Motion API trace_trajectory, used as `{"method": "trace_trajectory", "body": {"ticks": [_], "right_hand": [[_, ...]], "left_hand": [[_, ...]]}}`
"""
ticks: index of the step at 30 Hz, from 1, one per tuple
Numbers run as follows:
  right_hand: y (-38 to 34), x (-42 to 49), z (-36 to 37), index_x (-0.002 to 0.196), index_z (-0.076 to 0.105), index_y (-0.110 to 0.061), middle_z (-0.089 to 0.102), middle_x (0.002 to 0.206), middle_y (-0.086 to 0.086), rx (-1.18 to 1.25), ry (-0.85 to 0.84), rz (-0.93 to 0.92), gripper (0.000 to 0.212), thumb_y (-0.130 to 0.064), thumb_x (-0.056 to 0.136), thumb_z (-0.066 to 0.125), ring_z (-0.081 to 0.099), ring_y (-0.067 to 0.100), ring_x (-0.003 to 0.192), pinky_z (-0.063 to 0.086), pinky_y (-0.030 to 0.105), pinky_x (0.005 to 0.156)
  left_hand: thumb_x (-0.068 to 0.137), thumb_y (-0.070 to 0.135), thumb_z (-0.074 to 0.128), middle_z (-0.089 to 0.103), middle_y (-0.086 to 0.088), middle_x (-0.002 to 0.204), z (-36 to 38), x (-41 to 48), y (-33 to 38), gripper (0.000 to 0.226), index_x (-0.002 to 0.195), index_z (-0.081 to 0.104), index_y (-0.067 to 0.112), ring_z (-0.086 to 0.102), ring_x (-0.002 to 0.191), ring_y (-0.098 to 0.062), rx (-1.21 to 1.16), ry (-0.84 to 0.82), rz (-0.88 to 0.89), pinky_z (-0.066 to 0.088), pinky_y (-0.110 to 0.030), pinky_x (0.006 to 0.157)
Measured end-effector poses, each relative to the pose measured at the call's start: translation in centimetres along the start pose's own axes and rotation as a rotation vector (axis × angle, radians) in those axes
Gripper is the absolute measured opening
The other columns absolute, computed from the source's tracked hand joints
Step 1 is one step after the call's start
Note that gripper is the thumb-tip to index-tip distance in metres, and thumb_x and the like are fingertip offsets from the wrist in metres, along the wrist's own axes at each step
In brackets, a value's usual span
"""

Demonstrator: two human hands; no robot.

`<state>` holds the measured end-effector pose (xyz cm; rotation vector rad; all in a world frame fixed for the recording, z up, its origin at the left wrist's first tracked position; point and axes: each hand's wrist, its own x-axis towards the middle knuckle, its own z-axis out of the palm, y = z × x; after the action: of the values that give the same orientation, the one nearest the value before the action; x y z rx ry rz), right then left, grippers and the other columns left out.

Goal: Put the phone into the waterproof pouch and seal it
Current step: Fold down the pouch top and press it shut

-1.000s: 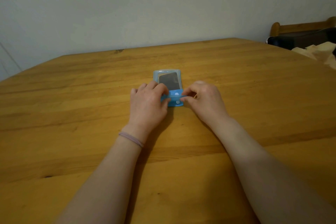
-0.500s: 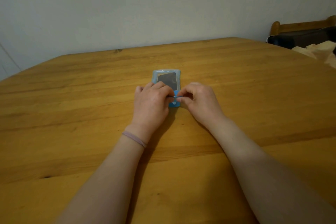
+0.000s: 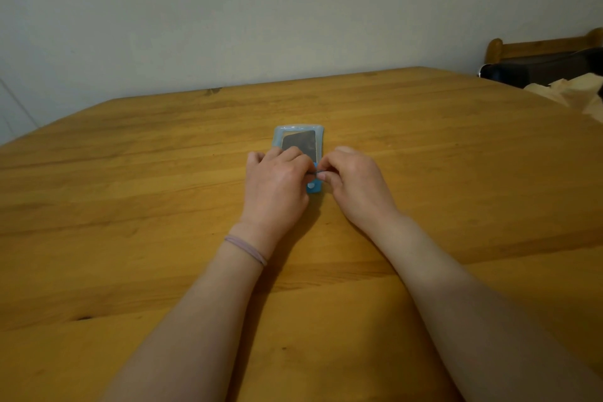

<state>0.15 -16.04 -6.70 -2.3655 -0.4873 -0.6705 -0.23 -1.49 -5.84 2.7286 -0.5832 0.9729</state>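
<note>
A light blue waterproof pouch (image 3: pixel 298 132) lies flat on the wooden table (image 3: pixel 130 189), its near end toward me. The dark phone (image 3: pixel 300 143) shows through the pouch's clear window, inside it. My left hand (image 3: pixel 275 184) covers the pouch's near left part, fingers curled, pinching the closure strip. My right hand (image 3: pixel 354 188) meets it from the right, thumb and fingers pinching the same strip at the near end. The blue tab (image 3: pixel 314 187) of the closure peeks out between the two hands. Most of the closure is hidden under my fingers.
A wall runs behind the table's far edge. At the far right stand a wooden chair back (image 3: pixel 541 46) with a dark item (image 3: pixel 538 70) and crumpled pale paper (image 3: pixel 574 93) at the table's right edge.
Both hands have drawn closer together over the pouch's near end, covering more of the blue closure. The pouch and phone have stayed in place.
</note>
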Motion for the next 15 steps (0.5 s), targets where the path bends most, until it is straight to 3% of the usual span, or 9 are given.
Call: {"method": "trace_trajectory", "body": {"ticks": [6,9,15], "right_hand": [[0.2,0.0,0.0,0.085,0.062,-0.012,0.055,0.088,-0.002,0.023,0.061,0.076,0.004,-0.011,0.089,0.061,0.054,0.015,0.081,0.046,0.03,0.069],[0.5,-0.1,0.0,0.086,0.059,-0.017,0.054,0.091,-0.003,0.039,0.048,0.107,0.006,-0.012,0.09,0.06,0.053,0.012,0.081,0.043,0.025,0.069],[0.3,-0.1,-0.1,0.089,0.067,-0.013,0.059,0.088,-0.002,0.042,0.024,0.022,0.007,-0.014,0.082,0.07,0.055,0.014,0.084,0.046,0.026,0.072]], "left_hand": [[0.084,0.026,0.065,0.066,0.004,0.093,0.1,0.0,-0.4,0.011,0.094,0.066,0.022,0.059,0.085,-0.02,-0.048,-0.015,-0.036,0.036,-0.036,0.074],[0.082,0.016,0.068,0.067,-0.002,0.093,0.2,0.0,-0.8,0.012,0.093,0.069,0.016,0.061,0.086,-0.025,-0.093,-0.024,-0.061,0.037,-0.037,0.076],[0.084,0.007,0.065,0.069,-0.009,0.086,0.0,0.1,-1.0,0.009,0.089,0.072,0.008,0.063,0.078,-0.029,-0.191,-0.044,-0.01,0.048,-0.048,0.073]]}}
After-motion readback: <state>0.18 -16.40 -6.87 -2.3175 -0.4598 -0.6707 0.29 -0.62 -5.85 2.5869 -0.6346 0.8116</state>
